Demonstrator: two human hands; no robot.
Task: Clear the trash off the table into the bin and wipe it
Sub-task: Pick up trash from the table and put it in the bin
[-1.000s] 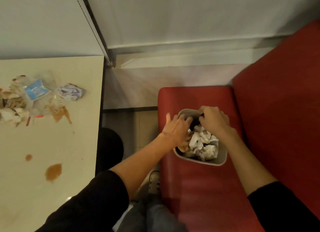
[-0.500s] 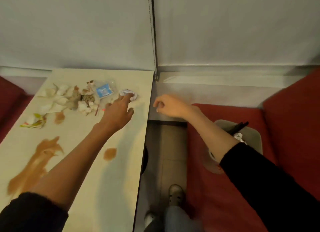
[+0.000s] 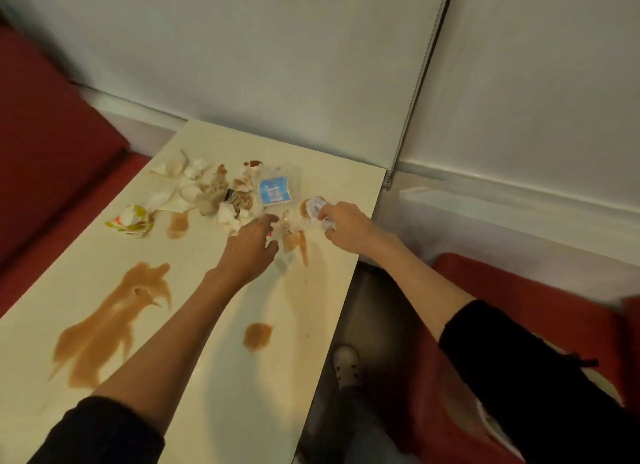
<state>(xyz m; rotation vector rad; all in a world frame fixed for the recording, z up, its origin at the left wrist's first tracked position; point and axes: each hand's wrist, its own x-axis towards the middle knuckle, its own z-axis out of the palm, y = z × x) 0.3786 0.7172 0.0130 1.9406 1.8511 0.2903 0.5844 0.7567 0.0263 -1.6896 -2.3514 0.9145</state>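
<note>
Cream table (image 3: 294, 325), brown with spills, bears a trash pile (image 3: 207, 193) left of a blue-labelled clear packet (image 3: 275, 190). Just right of the packet, near the table's right edge, the right hand (image 3: 349, 226) pinches a crumpled paper wad (image 3: 317, 209). The left hand (image 3: 251, 243) lies spread just below the packet. The bin (image 3: 601, 389) is mostly hidden behind the right sleeve.

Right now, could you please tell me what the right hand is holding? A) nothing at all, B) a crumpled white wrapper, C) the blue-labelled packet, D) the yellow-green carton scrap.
B: the right hand has its fingers and thumb curled round the crumpled white wrapper, near the right edge of the table.
</note>
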